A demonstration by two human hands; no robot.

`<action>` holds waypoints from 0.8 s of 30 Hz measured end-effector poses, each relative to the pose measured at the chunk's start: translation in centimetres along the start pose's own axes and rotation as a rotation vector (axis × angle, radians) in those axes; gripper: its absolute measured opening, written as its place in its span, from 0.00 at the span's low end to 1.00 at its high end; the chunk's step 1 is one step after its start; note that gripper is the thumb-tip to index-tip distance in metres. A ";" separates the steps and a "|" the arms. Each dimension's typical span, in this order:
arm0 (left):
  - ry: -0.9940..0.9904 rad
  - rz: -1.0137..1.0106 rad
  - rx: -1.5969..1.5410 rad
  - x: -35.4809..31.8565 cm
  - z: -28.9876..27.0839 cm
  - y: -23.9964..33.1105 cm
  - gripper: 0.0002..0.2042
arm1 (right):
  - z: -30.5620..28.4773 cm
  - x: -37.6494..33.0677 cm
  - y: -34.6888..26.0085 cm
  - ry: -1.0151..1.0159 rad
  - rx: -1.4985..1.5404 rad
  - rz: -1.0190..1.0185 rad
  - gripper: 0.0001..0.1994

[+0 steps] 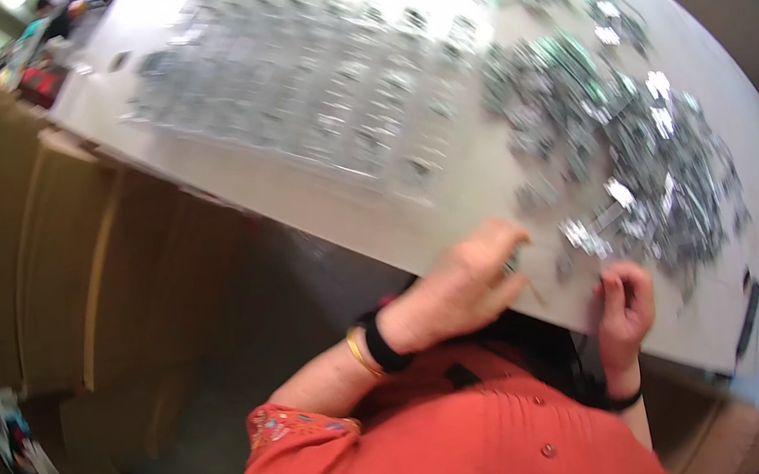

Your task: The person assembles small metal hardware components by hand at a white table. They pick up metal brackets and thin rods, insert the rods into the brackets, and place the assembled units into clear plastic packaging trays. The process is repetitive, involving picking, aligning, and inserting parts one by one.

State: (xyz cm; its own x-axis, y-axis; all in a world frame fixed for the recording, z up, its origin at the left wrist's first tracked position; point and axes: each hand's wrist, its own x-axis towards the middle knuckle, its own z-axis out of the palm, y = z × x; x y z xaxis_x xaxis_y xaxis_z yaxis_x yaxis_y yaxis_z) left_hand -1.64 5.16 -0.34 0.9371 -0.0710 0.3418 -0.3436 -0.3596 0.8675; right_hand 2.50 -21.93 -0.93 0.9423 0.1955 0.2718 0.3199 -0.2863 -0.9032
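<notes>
My left hand point(460, 289) rests on the near edge of a white table point(322, 196), fingers drawn together. A small dark metal part point(512, 263) shows between its thumb and fingertips. It wears a black band and a gold bangle at the wrist. My right hand point(625, 303) sits close beside it to the right with its fingers curled inward; blur hides whether anything is inside. Just beyond both hands lies a loose heap of small shiny metal parts point(627, 143). I wear an orange top point(439, 460).
Several tidy rows of similar metal parts point(289, 70) cover the far left of the table. Brown cardboard boxes point(48, 255) stand to the left below the table edge. A dark flat object point(749, 319) lies at the table's near right corner.
</notes>
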 end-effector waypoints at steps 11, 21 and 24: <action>-0.025 -0.150 0.002 0.1 -0.1 1.5 0.20 | 0.7 0.1 -1.4 -0.018 0.046 -0.138 0.06; -0.090 -0.109 -0.027 0.3 -0.6 1.4 0.21 | 1.5 0.4 -1.3 -0.070 -0.057 -0.130 0.06; -0.095 -0.105 -0.031 0.3 -0.7 1.2 0.21 | 1.6 0.4 -1.2 -0.055 -0.040 -0.096 0.06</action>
State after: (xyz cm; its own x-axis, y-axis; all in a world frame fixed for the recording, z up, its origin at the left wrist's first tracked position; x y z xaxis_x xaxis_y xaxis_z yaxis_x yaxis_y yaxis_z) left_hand -1.86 5.31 1.05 0.9692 -0.1230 0.2134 -0.2432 -0.3412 0.9080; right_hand 2.33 -20.00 -0.27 0.9008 0.2746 0.3363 0.4127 -0.3011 -0.8596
